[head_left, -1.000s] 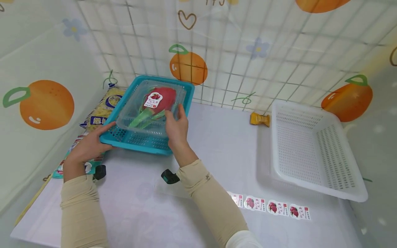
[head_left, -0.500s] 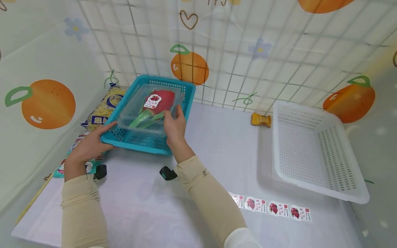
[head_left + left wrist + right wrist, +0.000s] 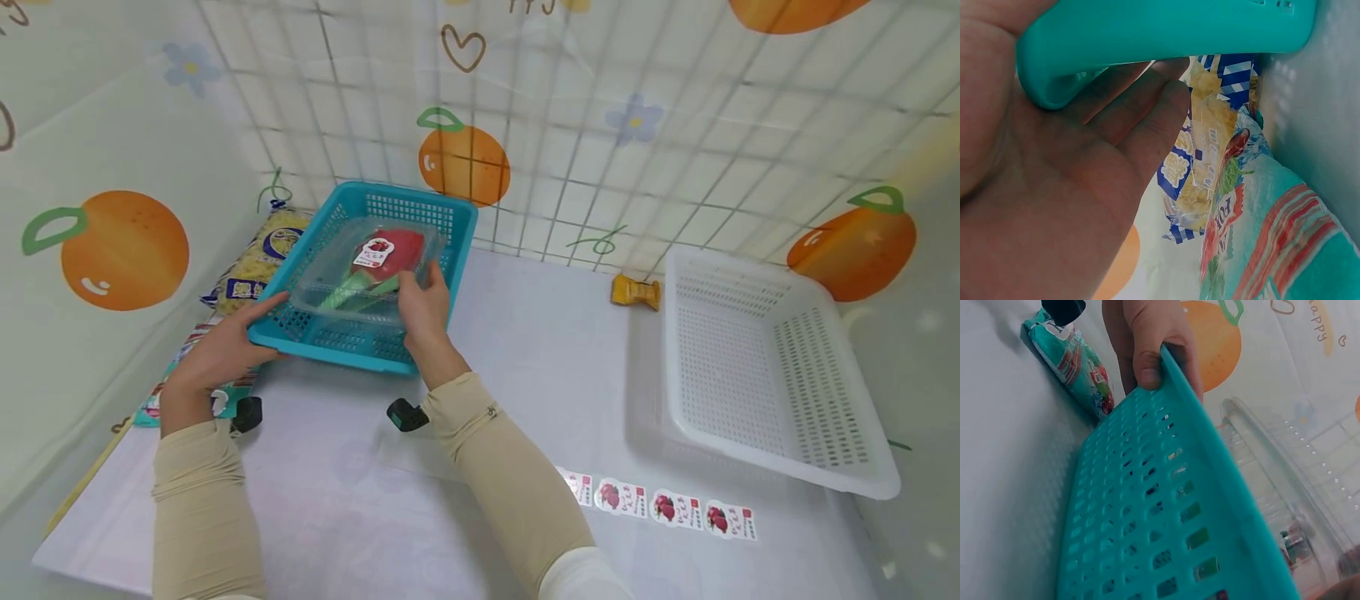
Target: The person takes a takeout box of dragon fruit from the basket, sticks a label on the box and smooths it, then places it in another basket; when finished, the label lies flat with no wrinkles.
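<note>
My left hand [image 3: 221,350] grips the near-left corner of a teal plastic basket [image 3: 341,357]. In the right wrist view its thumb lies against the basket's perforated side wall. My right hand [image 3: 426,321] pinches the near-right edge of a clear plastic box [image 3: 318,271], thumb on top. Inside the box is a red dragon fruit [image 3: 407,248] with green leafy ends. On the lid sits a white label [image 3: 377,252] with a fruit picture. The box tilts within the basket's rim, its right side higher. Only a sliver of my right hand [image 3: 1341,590] shows in the right wrist view.
Left of the basket lie a yellow-and-blue pasta bag [image 3: 258,262] and a teal striped packet [image 3: 1291,231]. A white perforated basket [image 3: 675,392] stands at right, beside a small yellow wrapped snack [image 3: 635,292]. Several fruit labels [image 3: 675,508] line the table's front right.
My right hand has lowered the clear box into the teal basket and slightly nearer. The left hand keeps its grip on the corner. The whole view has shifted a little.
</note>
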Demonstrator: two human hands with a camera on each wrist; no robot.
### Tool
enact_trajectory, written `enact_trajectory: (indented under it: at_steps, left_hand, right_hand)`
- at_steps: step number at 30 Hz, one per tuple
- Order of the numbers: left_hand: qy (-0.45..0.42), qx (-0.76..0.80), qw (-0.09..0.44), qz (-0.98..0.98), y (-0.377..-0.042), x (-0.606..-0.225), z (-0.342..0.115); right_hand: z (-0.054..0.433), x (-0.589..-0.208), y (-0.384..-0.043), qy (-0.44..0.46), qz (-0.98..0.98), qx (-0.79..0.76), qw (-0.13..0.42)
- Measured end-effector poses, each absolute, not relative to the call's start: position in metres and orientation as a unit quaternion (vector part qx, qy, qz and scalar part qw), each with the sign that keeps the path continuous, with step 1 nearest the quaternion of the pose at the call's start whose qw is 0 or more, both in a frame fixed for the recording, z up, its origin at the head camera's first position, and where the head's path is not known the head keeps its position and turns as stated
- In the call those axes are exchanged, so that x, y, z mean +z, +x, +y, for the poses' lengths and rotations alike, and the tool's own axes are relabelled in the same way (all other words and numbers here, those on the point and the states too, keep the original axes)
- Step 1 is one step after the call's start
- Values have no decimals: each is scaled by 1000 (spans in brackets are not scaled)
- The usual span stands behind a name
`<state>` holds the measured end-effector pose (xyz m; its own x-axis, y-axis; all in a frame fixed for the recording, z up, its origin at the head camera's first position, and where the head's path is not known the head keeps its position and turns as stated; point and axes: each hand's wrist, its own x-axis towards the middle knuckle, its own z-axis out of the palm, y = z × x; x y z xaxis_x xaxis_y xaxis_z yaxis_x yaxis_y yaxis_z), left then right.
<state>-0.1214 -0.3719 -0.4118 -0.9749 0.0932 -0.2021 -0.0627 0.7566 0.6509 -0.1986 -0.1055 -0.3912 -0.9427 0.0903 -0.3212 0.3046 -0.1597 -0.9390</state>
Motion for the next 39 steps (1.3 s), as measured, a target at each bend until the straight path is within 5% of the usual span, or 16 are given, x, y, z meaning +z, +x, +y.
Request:
enact_trajectory:
  at_steps: [39]
  left_hand:
    - [7,347,108,932,-120,-410,-370]
  right_hand:
    - [-114,-391,-218,184,656,-725,99]
